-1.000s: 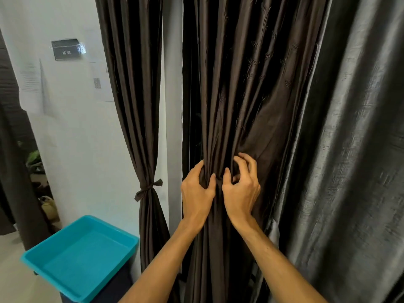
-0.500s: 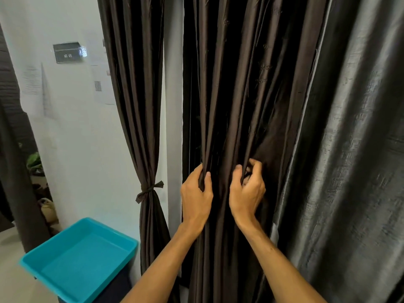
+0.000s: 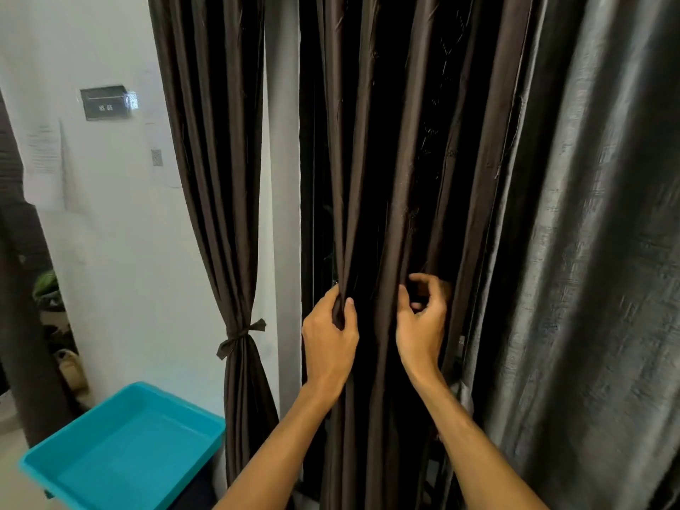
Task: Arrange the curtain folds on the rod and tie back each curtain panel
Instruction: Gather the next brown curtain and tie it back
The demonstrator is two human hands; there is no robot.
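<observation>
1. The left hand (image 3: pixel 329 344) pinches one fold of the dark curtain panel (image 3: pixel 401 160); the right hand (image 3: pixel 423 325) curls round a neighbouring fold.
2. The folds hang vertically, just right of the tied panel (image 3: pixel 217 178).

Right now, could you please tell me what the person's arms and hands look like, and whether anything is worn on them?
The left hand and right hand are bare: no gloves, rings, watch or bracelet show. Both forearms are uncovered down to the picture's lower edge, so no sleeve is visible. The fingernails that show look short.
</observation>
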